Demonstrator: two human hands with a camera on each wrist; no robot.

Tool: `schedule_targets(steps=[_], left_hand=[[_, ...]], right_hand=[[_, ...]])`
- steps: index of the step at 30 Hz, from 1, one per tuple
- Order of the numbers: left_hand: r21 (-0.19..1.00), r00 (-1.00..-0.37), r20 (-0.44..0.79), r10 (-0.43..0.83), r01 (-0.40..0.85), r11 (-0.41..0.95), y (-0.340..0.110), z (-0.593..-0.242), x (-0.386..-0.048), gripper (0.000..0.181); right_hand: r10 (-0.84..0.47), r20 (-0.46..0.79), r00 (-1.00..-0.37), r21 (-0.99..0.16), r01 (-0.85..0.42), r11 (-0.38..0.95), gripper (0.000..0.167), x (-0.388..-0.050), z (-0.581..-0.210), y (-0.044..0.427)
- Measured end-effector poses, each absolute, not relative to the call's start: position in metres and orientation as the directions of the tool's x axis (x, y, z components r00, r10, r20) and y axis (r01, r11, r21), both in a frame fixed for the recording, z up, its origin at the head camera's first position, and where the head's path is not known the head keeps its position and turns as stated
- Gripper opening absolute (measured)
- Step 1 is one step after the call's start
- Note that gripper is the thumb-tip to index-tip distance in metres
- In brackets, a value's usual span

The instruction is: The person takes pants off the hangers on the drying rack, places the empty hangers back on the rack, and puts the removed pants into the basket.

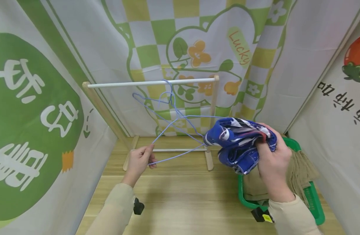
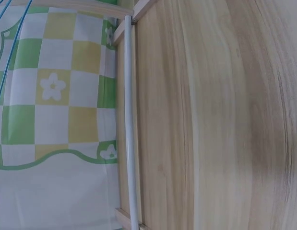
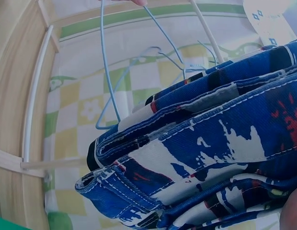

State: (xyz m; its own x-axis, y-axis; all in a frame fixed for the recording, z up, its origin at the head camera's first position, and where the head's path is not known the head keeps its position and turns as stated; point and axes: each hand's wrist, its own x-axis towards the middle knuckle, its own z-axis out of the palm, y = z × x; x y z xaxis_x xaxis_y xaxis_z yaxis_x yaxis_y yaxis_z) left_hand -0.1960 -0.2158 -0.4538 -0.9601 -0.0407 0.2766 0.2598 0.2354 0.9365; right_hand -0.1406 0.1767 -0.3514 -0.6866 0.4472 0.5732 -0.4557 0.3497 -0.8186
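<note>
My left hand point(image 1: 140, 160) pinches one corner of a blue wire hanger point(image 1: 165, 131) in front of the rack. The hanger's other end runs into a bunched blue, white and red printed garment point(image 1: 238, 140), and the cloth hides that end. My right hand point(image 1: 275, 163) grips the garment, thumb on the near side. Up close in the right wrist view, the garment's stitched folds point(image 3: 210, 139) surround part of the hanger wire point(image 3: 106, 62). Behind, a second blue hanger point(image 1: 171, 89) hangs from the rack's top rail.
The rack has a white top rail point(image 1: 124, 84), wooden posts point(image 1: 105, 116) and a low white rod point(image 2: 130, 120). At right, under my right arm, a green basket point(image 1: 317, 204) holds khaki cloth point(image 1: 303, 173). Printed curtains point(image 1: 150, 55) enclose the wooden surface point(image 1: 180, 195).
</note>
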Motion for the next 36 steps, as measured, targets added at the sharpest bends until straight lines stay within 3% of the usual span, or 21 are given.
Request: schedule_targets(steps=[10, 21, 26, 36], left_hand=[[0.938, -0.962, 0.268, -0.042, 0.251, 0.24, -0.222, -0.451, -0.197, 0.053], [0.923, -0.942, 0.336, 0.021, 0.334, 0.189, -0.232, -0.443, -0.199, 0.051], [0.916, -0.929, 0.365, 0.054, 0.369, 0.156, -0.235, -0.43, -0.201, 0.05], [0.938, -0.944, 0.326, 0.042, 0.329, 0.108, -0.237, -0.402, -0.215, 0.055]], right_hand=[[0.594, 0.415, -0.689, -0.909, -0.342, 0.237, 0.027, -0.142, -0.348, 0.195], [0.625, 0.362, -0.692, -0.932, -0.269, 0.243, 0.03, -0.148, -0.358, 0.211], [0.632, 0.324, -0.704, -0.944, -0.281, 0.17, 0.028, -0.151, -0.362, 0.215], [0.651, 0.264, -0.712, -0.961, -0.254, 0.113, 0.028, -0.154, -0.366, 0.219]])
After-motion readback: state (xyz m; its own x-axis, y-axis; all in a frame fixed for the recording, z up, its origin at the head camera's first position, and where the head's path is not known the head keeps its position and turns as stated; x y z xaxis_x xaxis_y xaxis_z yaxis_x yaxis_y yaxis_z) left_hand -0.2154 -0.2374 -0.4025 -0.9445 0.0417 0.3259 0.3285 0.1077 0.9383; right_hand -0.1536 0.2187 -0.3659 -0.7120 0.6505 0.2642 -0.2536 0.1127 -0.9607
